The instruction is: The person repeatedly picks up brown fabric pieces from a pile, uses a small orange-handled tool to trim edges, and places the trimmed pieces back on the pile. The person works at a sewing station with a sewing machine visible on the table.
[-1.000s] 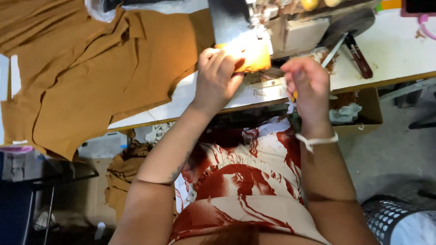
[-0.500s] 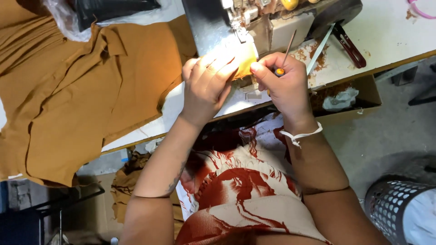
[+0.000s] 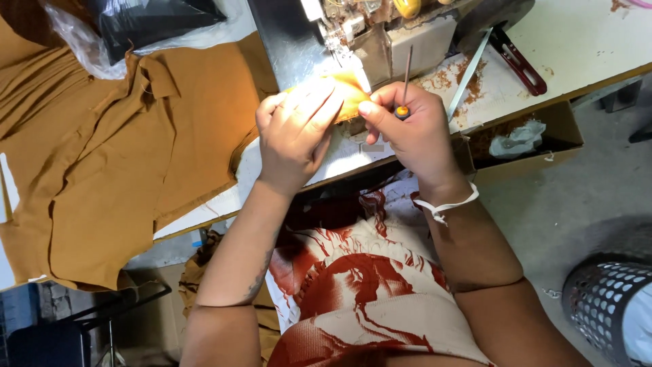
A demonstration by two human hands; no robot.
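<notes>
At the front edge of the white worktop (image 3: 584, 47), below the sewing machine (image 3: 360, 34), both hands have drawn together since a second ago, when the right one sat apart toward the worktop's right; the view has also shifted, so the machine now stands nearer the middle. Left hand (image 3: 295, 136) lies flat, its fingers (image 3: 319, 109) spread a little and pressing down on a small piece of yellow-lit fabric (image 3: 350, 92) right under the machine's needle area; the fabric shows past the fingertips and reaches to the right hand. Right hand (image 3: 414, 129) has thumb and fingers (image 3: 370, 107) pinched shut on a thin metal tool with an orange collar (image 3: 405, 81), which stands nearly upright just beside the fabric's right end; a white band circles that wrist. Brown cloth (image 3: 122, 156) lies heaped over the worktop's left part. Under the worktop's right end an open cardboard box (image 3: 564, 129) holds crumpled pale scraps (image 3: 517, 139); on the floor at lower right a perforated grey basket (image 3: 604, 299) holds something white.
</notes>
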